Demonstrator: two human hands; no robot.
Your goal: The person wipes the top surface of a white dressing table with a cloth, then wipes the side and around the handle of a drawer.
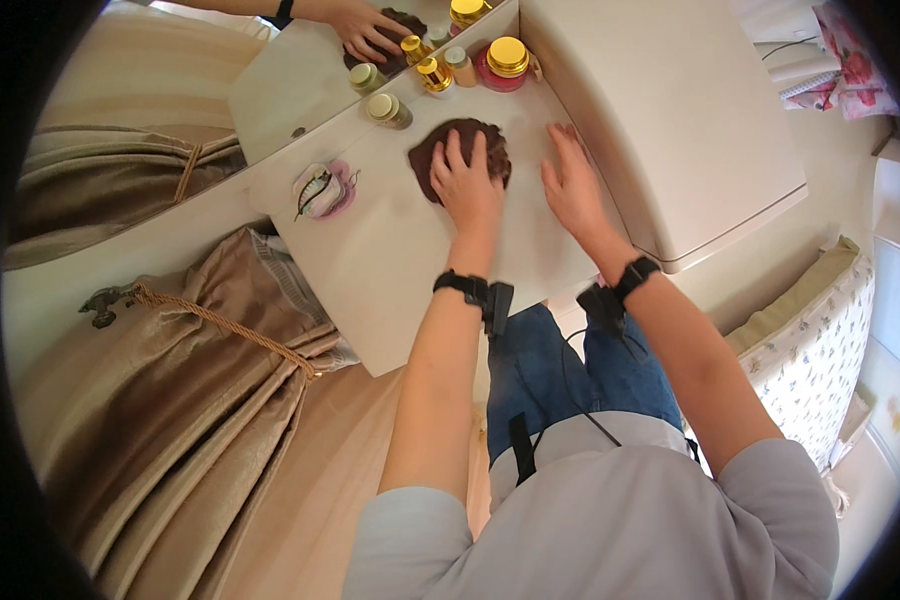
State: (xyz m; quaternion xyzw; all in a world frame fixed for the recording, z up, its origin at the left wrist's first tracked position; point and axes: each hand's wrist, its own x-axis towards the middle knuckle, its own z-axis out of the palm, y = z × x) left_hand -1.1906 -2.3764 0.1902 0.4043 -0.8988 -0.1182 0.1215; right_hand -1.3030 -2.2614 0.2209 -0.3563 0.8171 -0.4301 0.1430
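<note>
My left hand (466,176) lies palm down with spread fingers on a dark brown cloth (427,154), which is bunched at its right side on the white tabletop (375,285). Whether the fingers grip the cloth cannot be told. To the right, my right hand (572,180) is held over the table near the cabinet side, fingers apart, with nothing in it. Behind the cloth are a small jar with a pale lid (388,110), a gold-capped bottle (435,75), a small pale-capped bottle (460,67) and a pink jar with a gold lid (506,64).
A mirror (270,90) runs along the back edge, reflecting a hand and the jars. At the left of the table lies a small dish with a hair clip (322,191). A beige cabinet (667,135) borders the right side; a tied curtain (217,375) hangs at left.
</note>
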